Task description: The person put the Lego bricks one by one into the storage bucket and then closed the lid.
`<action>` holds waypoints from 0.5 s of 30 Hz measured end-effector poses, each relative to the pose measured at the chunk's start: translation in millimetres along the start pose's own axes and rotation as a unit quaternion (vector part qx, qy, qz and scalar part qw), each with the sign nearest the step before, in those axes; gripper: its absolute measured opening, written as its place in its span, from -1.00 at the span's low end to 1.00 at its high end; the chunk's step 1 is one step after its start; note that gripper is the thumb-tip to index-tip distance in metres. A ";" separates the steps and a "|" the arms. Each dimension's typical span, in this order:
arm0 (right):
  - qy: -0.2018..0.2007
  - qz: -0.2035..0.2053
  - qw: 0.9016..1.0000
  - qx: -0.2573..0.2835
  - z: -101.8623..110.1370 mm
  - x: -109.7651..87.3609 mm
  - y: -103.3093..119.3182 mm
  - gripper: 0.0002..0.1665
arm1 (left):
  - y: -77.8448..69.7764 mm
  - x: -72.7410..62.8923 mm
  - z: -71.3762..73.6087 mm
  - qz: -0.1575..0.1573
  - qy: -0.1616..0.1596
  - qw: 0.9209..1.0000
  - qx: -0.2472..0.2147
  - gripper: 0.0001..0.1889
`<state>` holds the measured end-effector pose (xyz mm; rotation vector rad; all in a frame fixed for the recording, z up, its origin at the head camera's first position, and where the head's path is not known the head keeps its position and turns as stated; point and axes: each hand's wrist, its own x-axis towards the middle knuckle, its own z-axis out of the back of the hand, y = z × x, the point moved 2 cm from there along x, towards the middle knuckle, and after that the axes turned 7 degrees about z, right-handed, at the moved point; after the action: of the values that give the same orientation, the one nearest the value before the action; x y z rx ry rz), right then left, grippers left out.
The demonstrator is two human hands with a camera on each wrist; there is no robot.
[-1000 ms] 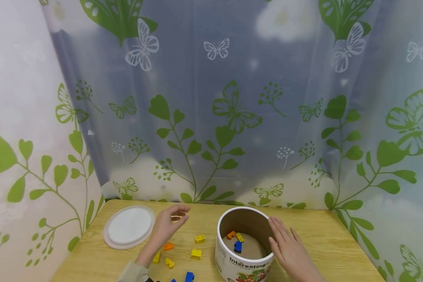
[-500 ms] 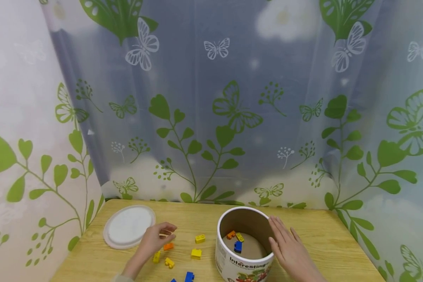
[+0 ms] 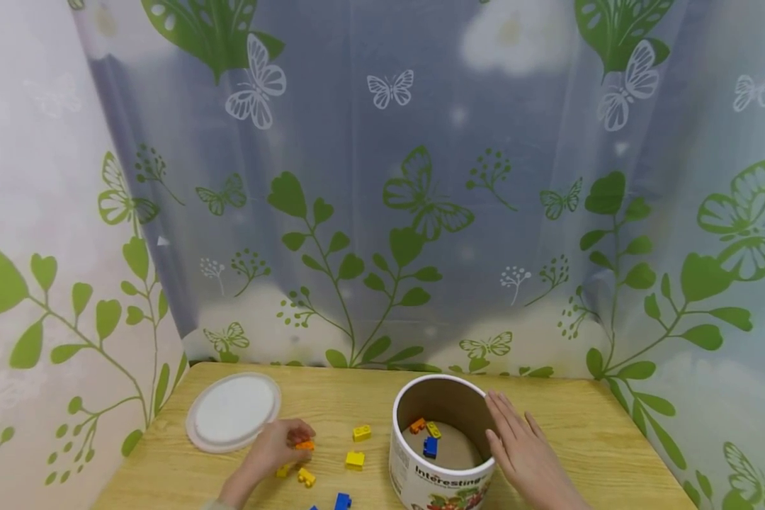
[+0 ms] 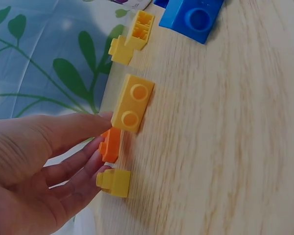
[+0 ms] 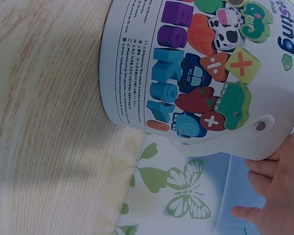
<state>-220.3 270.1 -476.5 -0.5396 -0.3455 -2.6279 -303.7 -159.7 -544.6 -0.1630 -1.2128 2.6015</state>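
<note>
My left hand [image 3: 279, 445] is at the orange toy brick [image 3: 304, 445] on the table, thumb on its near side and fingers on its far side. In the left wrist view the orange brick [image 4: 111, 146] shows between thumb and fingers, beside a yellow brick [image 4: 133, 104] with two studs. My right hand [image 3: 528, 453] rests with straight fingers against the rim of a round white bucket [image 3: 443, 469]. Inside the bucket lie an orange brick [image 3: 417, 425], a yellow brick [image 3: 433, 429] and a blue brick [image 3: 430, 446].
A round white lid [image 3: 232, 411] lies on the wooden table [image 3: 567, 400] at the left. Loose yellow bricks [image 3: 355, 460] and blue bricks [image 3: 342, 501] are scattered between left hand and bucket. A patterned curtain [image 3: 370, 212] hangs behind the table.
My left hand has moved left and down from above the table to the orange brick, its fingers closing around it. The right hand and bucket have stayed put.
</note>
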 end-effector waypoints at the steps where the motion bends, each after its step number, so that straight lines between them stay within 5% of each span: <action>1: 0.000 0.000 1.000 0.000 0.1 0.0 0.1 -0.37 | -0.3 0.3 -0.5 0.000 0.000 1.000 0.004 -0.76; 15: -0.001 0.000 1.000 -0.002 0.2 -0.4 0.0 -0.35 | -8.5 6.5 -3.3 -0.020 -0.030 0.999 0.029 -0.82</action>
<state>-219.9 270.3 -476.5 -0.5447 -0.3409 -2.6287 -307.6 -150.2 -540.1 -0.0495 -1.1457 2.6201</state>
